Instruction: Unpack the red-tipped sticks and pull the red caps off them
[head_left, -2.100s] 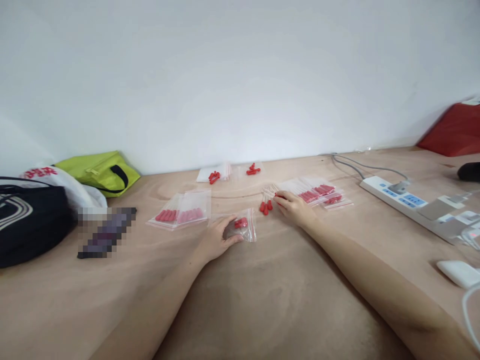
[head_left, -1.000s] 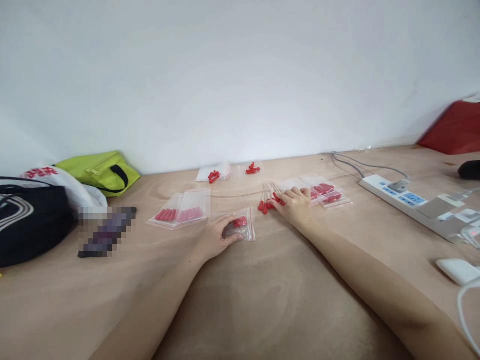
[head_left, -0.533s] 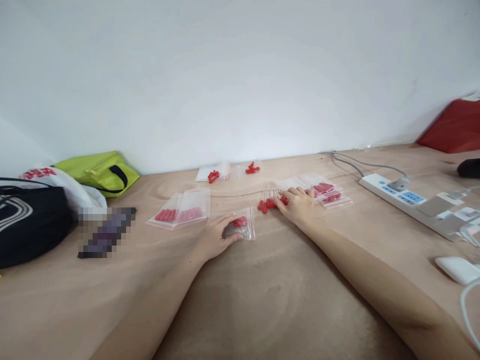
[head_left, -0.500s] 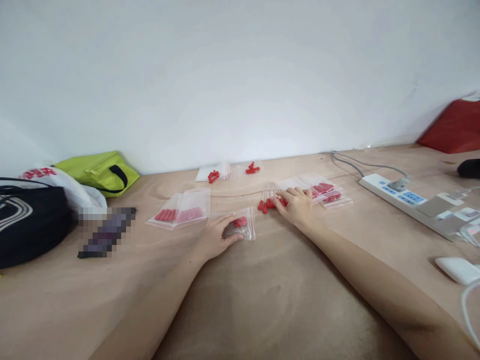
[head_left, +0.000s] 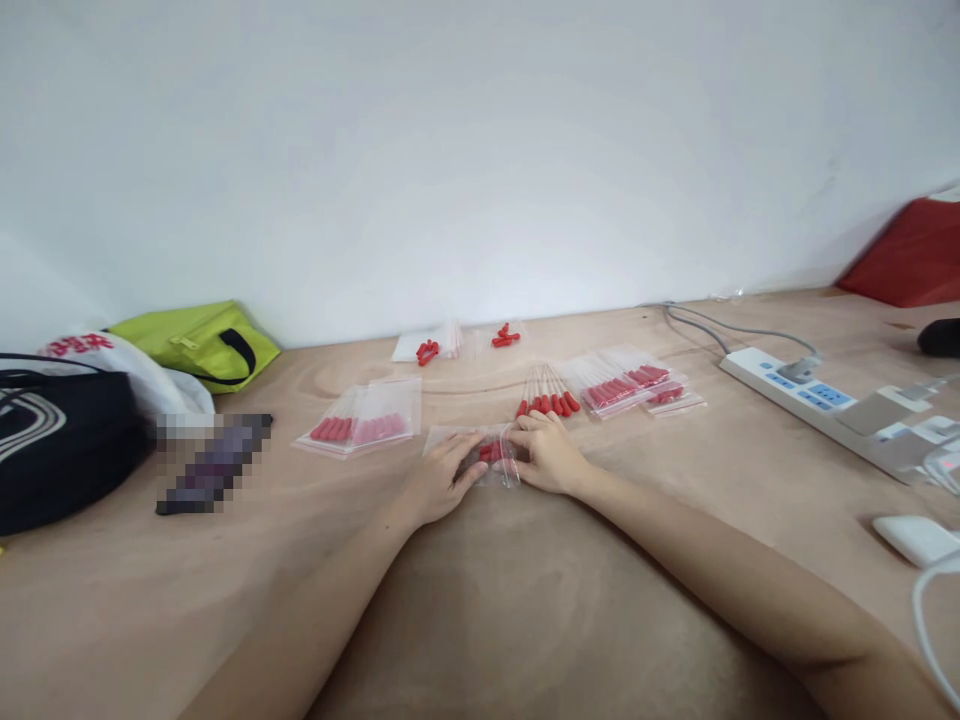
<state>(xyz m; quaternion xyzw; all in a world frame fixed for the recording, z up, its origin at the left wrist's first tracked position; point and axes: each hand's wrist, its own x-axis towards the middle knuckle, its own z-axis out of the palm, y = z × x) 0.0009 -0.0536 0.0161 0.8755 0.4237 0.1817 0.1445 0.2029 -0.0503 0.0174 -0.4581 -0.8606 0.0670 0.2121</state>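
Note:
A small clear zip bag point(head_left: 491, 470) with red bulb-shaped pieces point(head_left: 490, 452) in it lies flat in front of me. My left hand point(head_left: 450, 475) holds it down from the left, fingers over the top and thumb at the near side. At the bag's right end, my right hand point(head_left: 547, 452) grips near the zip edge, fingers bent. Just beyond that hand, several loose thin-stemmed droppers with red bulbs point(head_left: 555, 404) fan out on the table. Filled bags of droppers point(head_left: 611, 390) overlap to their right. More filled bags point(head_left: 360, 425) lie left of my left hand.
Near the wall are a stack of bags point(head_left: 409, 347) and two small groups of red bulbs point(head_left: 505, 338). A power strip point(head_left: 810, 395) with plugs and cables stands right. A green bag point(head_left: 195, 345), a black bag point(head_left: 67, 450) and a pixelated dark object point(head_left: 217, 465) are left.
My right hand has come left and nearer, from the loose droppers to the zip bag's right end. The bag has shifted slightly; my left hand stays on it.

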